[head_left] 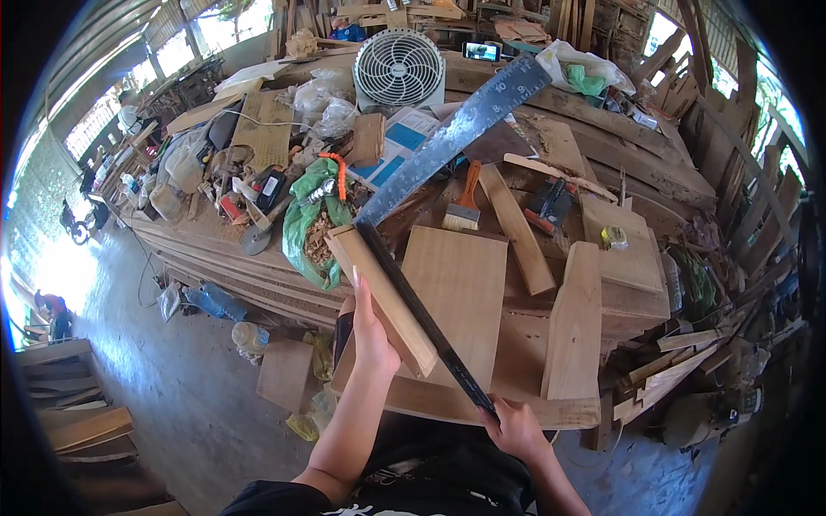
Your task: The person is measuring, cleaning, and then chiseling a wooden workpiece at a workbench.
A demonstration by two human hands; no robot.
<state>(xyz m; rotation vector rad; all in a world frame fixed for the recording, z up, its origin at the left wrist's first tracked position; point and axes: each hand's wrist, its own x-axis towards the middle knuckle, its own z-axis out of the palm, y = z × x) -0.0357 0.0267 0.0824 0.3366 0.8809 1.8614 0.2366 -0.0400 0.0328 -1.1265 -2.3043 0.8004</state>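
Note:
My left hand (376,341) grips a short, thick wooden block (372,288) from its left side. The thumb shows along the block's edge, while the other fingers are hidden behind it. Against the block's right face lies the black arm of a carpenter's square (413,305), apparently touching along its length. Its broad, worn metal blade with ruler marks slants away to the upper right. At the lower end of that black arm, my right hand (516,427) is closed around it. Under both sits a flat wooden board (460,288) on the workbench.
Right of the board lie a brush (465,202), a wooden strip (518,228), a tapered plank (573,322) and a dark clamp-like tool (551,205). A green bag of shavings (311,228) sits at left. Behind stand a fan (399,69) and a phone (481,52).

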